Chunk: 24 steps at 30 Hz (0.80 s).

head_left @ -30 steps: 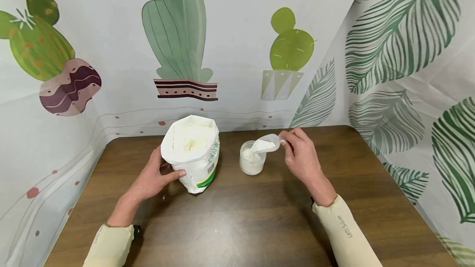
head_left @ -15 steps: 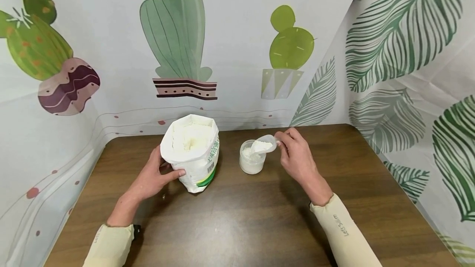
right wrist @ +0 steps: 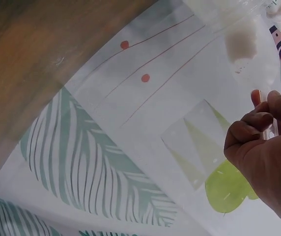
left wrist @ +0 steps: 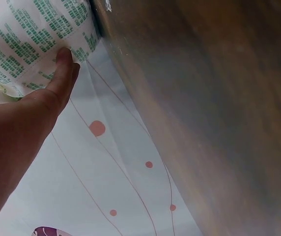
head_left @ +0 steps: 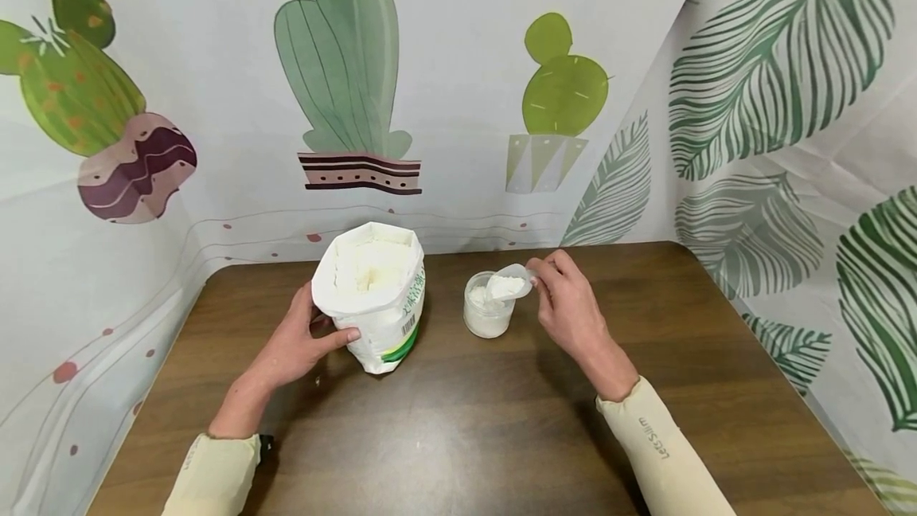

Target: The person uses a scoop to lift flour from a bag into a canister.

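An open-topped white paper bag (head_left: 387, 325) of flour-like powder, with green print and a hollow in its contents, stands at the table's left-middle. My left hand (head_left: 290, 347) grips its side, thumb in front; the other fingers are mostly hidden behind it. The left wrist view shows that hand (left wrist: 37, 110) against the bag's green-lettered side (left wrist: 25, 37). My right hand (head_left: 569, 305) pinches the handle of a translucent scoop (head_left: 523, 271) heaped with powder. The scoop's front end is tilted over the mouth of a clear jar (head_left: 487, 323) partly filled with white powder.
Brown wooden table (head_left: 444, 420) lies underneath. Behind it and along the sides hangs a white cloth (head_left: 466, 102) printed with cacti and leaves, close to the table's back edge. The jar stands to the right of the bag.
My right hand and the scoop have shifted slightly left, further over the jar. The left hand and the bag stay in place.
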Available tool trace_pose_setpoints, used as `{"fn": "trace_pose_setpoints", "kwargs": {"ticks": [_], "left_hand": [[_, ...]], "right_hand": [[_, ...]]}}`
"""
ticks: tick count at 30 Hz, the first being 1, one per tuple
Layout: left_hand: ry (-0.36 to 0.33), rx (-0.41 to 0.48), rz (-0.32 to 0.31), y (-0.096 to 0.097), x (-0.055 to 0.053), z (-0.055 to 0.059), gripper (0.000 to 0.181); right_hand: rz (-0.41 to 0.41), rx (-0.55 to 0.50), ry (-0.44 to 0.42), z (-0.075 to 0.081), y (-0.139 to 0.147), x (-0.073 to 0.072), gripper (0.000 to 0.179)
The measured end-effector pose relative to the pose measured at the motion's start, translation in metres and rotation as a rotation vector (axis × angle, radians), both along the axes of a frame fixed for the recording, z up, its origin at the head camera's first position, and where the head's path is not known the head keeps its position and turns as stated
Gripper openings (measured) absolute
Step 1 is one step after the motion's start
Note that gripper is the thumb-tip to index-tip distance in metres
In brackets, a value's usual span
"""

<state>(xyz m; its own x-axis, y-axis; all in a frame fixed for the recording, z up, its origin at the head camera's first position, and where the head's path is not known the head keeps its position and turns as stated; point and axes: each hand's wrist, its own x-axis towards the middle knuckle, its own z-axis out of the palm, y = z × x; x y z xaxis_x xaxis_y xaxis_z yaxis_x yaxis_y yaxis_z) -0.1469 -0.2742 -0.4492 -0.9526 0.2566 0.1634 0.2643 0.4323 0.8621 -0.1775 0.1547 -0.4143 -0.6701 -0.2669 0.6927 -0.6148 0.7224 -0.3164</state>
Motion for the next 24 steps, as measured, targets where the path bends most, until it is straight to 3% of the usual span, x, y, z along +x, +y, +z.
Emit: {"fn": "trace_pose_setpoints", "kwargs": {"ticks": [24], "left_hand": [[0.007,-0.005,0.003,-0.0007,-0.0005,-0.0023,0.098]], "right_hand": [[0.011,0.032,0.02,-0.0013,-0.005,0.0021,0.021]]}}
